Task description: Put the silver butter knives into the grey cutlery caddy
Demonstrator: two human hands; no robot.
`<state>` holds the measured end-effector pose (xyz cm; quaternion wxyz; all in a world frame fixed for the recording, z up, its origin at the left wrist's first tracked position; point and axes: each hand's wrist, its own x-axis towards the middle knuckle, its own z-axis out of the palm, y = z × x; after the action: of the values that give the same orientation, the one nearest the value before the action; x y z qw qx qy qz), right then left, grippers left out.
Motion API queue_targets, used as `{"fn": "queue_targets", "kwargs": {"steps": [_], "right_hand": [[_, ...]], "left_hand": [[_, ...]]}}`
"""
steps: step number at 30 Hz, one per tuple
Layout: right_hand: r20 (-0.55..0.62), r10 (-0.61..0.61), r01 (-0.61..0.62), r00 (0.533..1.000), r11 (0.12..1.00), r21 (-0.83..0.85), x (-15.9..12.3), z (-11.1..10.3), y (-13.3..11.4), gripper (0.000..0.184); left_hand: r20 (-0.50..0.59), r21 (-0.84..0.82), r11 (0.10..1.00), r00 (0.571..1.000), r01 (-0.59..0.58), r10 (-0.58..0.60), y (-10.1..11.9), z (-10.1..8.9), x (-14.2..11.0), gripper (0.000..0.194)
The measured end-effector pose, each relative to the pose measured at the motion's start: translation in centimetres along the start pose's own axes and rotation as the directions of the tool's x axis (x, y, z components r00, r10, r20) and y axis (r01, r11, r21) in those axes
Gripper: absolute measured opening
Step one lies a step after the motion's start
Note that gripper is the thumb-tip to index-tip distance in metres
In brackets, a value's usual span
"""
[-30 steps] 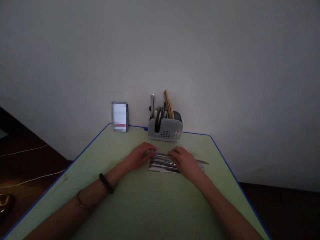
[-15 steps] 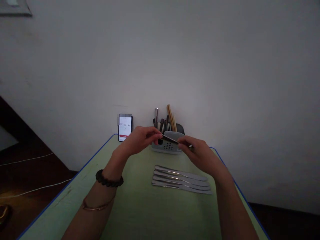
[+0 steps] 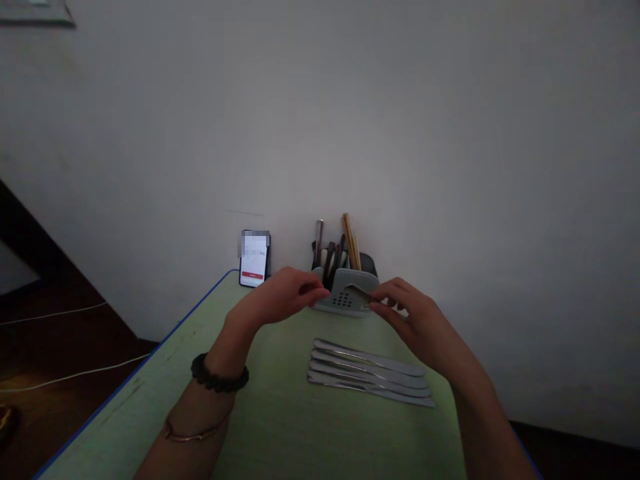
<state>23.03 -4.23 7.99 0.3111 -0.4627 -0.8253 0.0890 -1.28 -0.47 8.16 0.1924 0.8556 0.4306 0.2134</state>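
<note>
Between the thumb and fingers of my right hand [image 3: 407, 310] is a slim metal piece of cutlery [image 3: 359, 291]. Its free end points left, in front of the grey cutlery holder [image 3: 367, 283], and my fingers cover its other end. I cannot tell what kind it is. My left hand [image 3: 287, 297] hovers just left of the holder, its fingertips drawn together and nothing visible in them. Below the hands, several table knives [image 3: 373, 373] lie side by side on the green table [image 3: 280, 413], handles to the left.
Wooden chopsticks [image 3: 351, 240] and dark-handled cutlery [image 3: 330, 260] stand upright in the holder, close to the white wall [image 3: 320, 120]. A phone [image 3: 254, 260] with a lit screen leans at the table's back left. White cables [image 3: 95, 373] run over the dark floor at left.
My left hand has let go of the piece of cutlery, which was held between both hands. My right hand has moved slightly right and down with it. The view has shifted a little.
</note>
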Motion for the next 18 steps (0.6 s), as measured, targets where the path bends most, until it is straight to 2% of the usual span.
{"fn": "queue_targets", "kwargs": {"steps": [3, 6, 9, 13, 15, 18], "right_hand": [[-0.014, -0.005, 0.006, 1.000, 0.999, 0.046, 0.1, 0.2, -0.4, 0.012], [-0.069, 0.052, -0.039, 0.996, 0.984, 0.176, 0.3, 0.4, -0.8, 0.014], [-0.204, 0.111, -0.018, 0.973, 0.912, 0.409, 0.5, 0.7, -1.1, 0.014], [-0.321, 0.208, 0.033, 0.924, 0.793, 0.608, 0.6, 1.1, -1.2, 0.013], [-0.309, 0.253, 0.017, 0.917, 0.748, 0.663, 0.6, 1.4, -1.1, 0.016], [-0.228, 0.300, -0.042, 0.926, 0.685, 0.728, 0.6, 1.7, -0.8, 0.021]], "left_hand": [[0.090, -0.007, 1.000, 0.996, 0.026, -0.026, -0.5, 0.4, -0.2, 0.033], [0.152, -0.010, 0.999, 0.987, 0.049, -0.047, -0.9, 1.0, -0.5, 0.031], [0.162, -0.024, 0.999, 0.986, 0.039, -0.035, -0.8, 1.5, -0.7, 0.048], [0.241, -0.180, 0.983, 0.968, -0.024, 0.068, 0.1, 1.6, -0.5, 0.035], [0.297, -0.247, 0.969, 0.950, -0.018, 0.094, 0.4, 1.7, -0.3, 0.033], [0.371, -0.282, 0.958, 0.926, 0.042, 0.068, 0.3, 1.8, -0.2, 0.035]]}}
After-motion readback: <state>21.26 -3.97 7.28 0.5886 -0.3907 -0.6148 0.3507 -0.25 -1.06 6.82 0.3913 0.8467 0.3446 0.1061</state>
